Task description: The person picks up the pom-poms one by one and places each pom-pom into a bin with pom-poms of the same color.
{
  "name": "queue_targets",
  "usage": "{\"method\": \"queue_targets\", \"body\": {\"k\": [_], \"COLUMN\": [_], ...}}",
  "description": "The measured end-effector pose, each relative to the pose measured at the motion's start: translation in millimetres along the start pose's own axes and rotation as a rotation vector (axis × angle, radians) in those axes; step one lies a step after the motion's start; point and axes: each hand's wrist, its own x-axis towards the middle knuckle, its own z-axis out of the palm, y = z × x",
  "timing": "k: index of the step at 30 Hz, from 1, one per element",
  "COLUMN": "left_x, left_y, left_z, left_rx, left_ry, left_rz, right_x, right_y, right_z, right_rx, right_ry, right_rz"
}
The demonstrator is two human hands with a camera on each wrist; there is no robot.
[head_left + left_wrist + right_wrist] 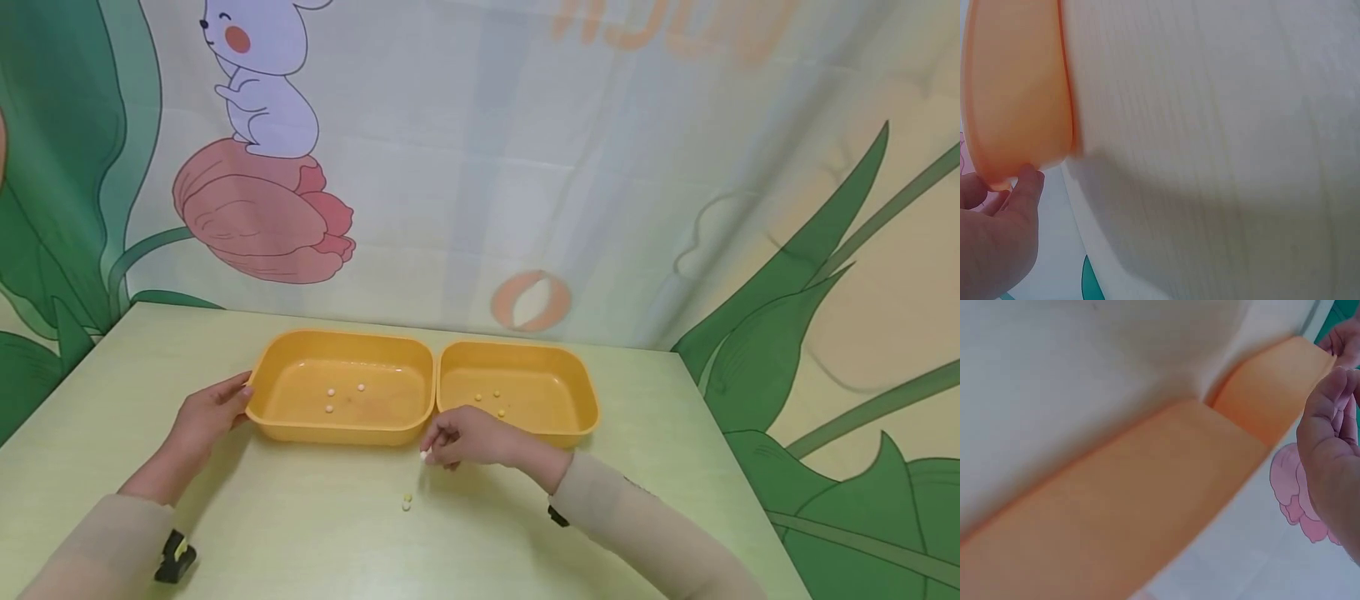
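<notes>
Two yellow plastic bins stand side by side on the table. My left hand (213, 412) grips the outer end of the left bin (341, 435); in the left wrist view, the thumb lies against the wall of that bin (1019, 94) and fingers go round its rim. In front of where the bins meet, my right hand (472, 437) pinches a small white bead (424, 455) at its fingertips. Within the left bin lie three white beads (331, 392). The right bin (577, 417) contains three small yellowish beads (501, 413).
On the table (315, 533), nearer me, a yellow bead (408, 497) and a whitish bead (407, 507) lie close together. Behind the table hangs a printed cloth (420, 208) with a rabbit and plants. A dark strap end (176, 557) hangs below the left sleeve.
</notes>
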Motion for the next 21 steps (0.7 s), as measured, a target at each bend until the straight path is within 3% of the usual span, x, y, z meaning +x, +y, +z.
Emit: {"method": "queue_targets", "body": {"k": [9,21], "left_x": [0.8,0.8], "left_y": [-1.3,-1.0], "left_z": [-0.6,-0.4], "left_rx": [-0.010,-0.006], "left_ry": [0.000,-0.002], "left_rz": [0.013,0.011], "right_x": [8.6,42.2], "right_y": [-19.7,-57.0], "right_z": [-17.7,-52.1], "right_rx": [0.002,-0.060], "right_ry": [-0.003,-0.079], "right_rz": [0.005,-0.001]}}
